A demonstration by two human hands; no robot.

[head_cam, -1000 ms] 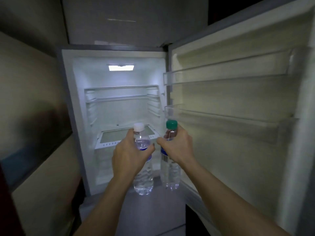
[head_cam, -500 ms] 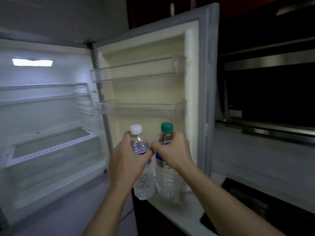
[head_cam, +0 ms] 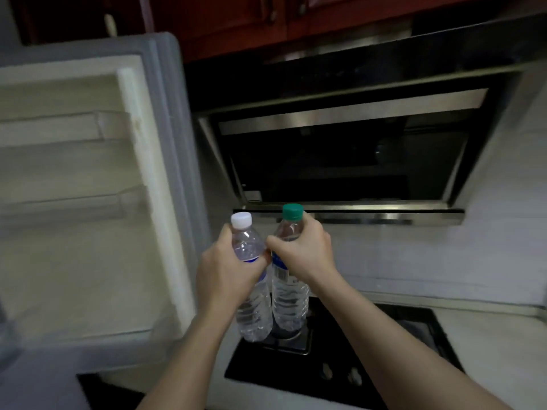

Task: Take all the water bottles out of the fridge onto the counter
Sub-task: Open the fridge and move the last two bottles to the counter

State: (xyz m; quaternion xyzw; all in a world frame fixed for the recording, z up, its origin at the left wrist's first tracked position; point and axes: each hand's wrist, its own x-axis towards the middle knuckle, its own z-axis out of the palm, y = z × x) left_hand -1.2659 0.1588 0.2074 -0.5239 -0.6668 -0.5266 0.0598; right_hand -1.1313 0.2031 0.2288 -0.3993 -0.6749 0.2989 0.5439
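The open fridge door point(head_cam: 88, 187) fills the left side, its pale inner liner and two shallow door shelves facing the camera. To its right a dark range hood point(head_cam: 349, 149) with a steel lower lip hangs under red-brown cabinets point(head_cam: 236, 19), and a pale tiled wall point(head_cam: 429, 255) runs beneath it down to the light counter point(head_cam: 497, 350). Set into the counter is a black glass cooktop point(head_cam: 399, 365) with two knobs near its front edge (the burner itself is mostly hidden behind the bottles).

Both forearms reach forward into the middle of the view, above the cooktop's left part. The left hand point(head_cam: 228, 273) wraps its fingers and thumb round the upper body of the white-capped bottle point(head_cam: 254, 309), holding it upright. The right hand point(head_cam: 302, 250) grips the shoulder of the green-capped bottle point(head_cam: 288, 306), fingers curled over the neck. The two clear bottles stand side by side, touching or nearly so, both held in the air, clear of the fridge.
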